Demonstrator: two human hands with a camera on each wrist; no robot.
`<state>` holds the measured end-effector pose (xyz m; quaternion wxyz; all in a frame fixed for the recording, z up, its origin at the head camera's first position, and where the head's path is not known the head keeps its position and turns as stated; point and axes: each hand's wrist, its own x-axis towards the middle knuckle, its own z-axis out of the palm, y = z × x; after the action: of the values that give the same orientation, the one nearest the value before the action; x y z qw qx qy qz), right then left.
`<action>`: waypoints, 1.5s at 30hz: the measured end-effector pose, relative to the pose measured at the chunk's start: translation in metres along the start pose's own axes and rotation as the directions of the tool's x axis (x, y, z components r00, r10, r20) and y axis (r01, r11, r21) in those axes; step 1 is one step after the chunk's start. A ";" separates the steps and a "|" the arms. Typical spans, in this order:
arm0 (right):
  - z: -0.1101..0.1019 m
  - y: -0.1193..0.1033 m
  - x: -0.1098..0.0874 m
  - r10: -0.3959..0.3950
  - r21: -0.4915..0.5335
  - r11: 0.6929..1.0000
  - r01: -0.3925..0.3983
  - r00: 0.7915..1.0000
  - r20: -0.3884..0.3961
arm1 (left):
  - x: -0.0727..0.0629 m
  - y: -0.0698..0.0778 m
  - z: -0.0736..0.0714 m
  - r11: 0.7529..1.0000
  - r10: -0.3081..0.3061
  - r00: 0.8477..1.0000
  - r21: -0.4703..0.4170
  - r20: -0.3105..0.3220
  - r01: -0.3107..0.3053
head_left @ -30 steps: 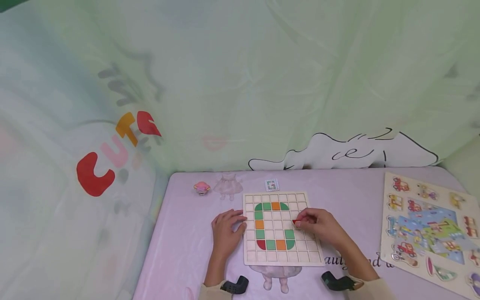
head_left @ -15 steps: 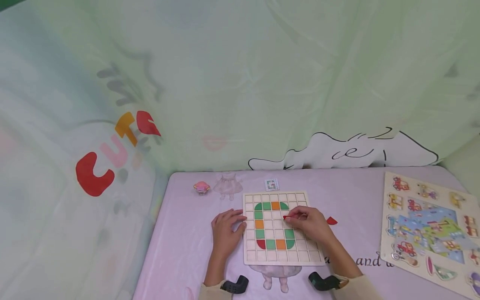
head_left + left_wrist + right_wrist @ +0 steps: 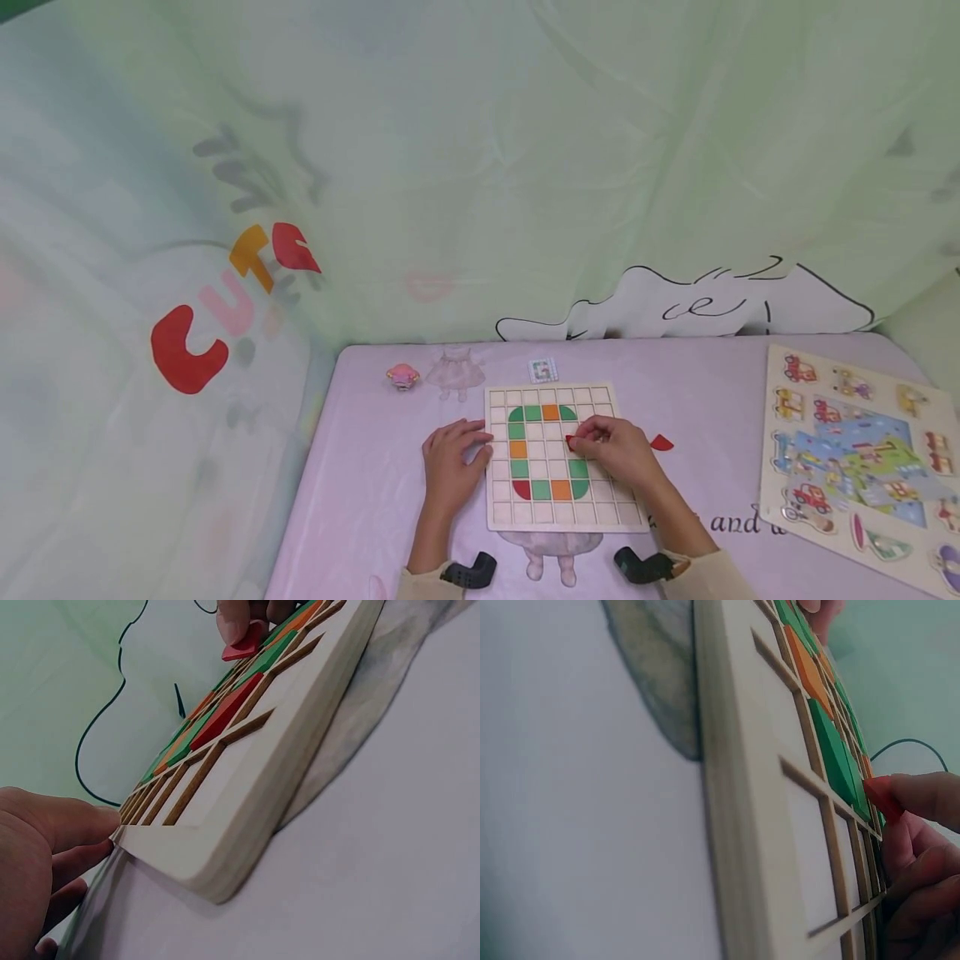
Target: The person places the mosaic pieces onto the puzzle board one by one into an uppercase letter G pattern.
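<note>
A wooden grid board (image 3: pixel 525 515) lies on the table, with green and orange square tiles, green quarter-round corners and a red quarter-round tile (image 3: pixel 522 489) forming a ring in its cells. My right hand (image 3: pixel 621 450) pinches a small red tile (image 3: pixel 883 798) between thumb and fingertips, over the right side of the ring just above a green square (image 3: pixel 578 468). Whether that tile touches its cell cannot be told. On the board's left edge rest the fingers of my left hand (image 3: pixel 452 464); its thumb (image 3: pixel 97 823) touches the corner in the left wrist view.
Right of the right hand lies a loose red quarter-round tile (image 3: pixel 662 442). Behind the board is a small pattern card (image 3: pixel 543 370), and a pink toy (image 3: pixel 403 377) stands further left. A large picture puzzle board (image 3: pixel 776 425) occupies the table's right side.
My right hand has moved left over the board with the red tile, then slightly nearer to me. The loose red tile beside it has come into view. My left hand stays still.
</note>
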<state>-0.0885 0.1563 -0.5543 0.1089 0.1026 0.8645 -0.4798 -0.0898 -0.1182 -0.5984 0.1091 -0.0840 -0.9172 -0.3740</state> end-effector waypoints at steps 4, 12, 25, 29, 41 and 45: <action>0.002 0.000 -0.001 -0.009 -0.041 0.999 0.008 1.000 -0.013 | 0.000 0.000 -0.001 1.000 -0.006 1.000 0.003 0.006 0.006; 0.002 0.002 -0.003 -0.055 -0.095 0.994 0.054 0.998 -0.013 | 0.000 0.002 -0.001 1.000 -0.017 1.000 0.003 0.011 0.017; 0.001 0.006 -0.001 -0.099 -0.135 0.986 0.095 0.995 -0.018 | -0.001 0.003 -0.002 1.000 -0.012 1.000 -0.027 -0.004 0.012; 0.001 0.006 -0.001 -0.096 -0.148 0.985 0.093 0.995 -0.018 | -0.001 0.004 -0.002 1.000 -0.013 1.000 -0.023 -0.003 0.013; -0.001 0.007 -0.005 -0.098 -0.161 0.983 0.092 0.995 -0.030 | -0.001 0.003 -0.003 1.000 0.006 1.000 -0.013 -0.015 -0.006; -0.013 0.007 -0.008 -0.105 -0.111 0.989 0.102 0.994 -0.018 | -0.001 0.003 -0.002 1.000 0.009 1.000 -0.011 -0.011 -0.010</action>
<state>-0.0803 0.1706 -0.5508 0.0790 0.0572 0.8950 -0.4353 -0.0879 -0.1172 -0.5951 0.1154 -0.0869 -0.9140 -0.3791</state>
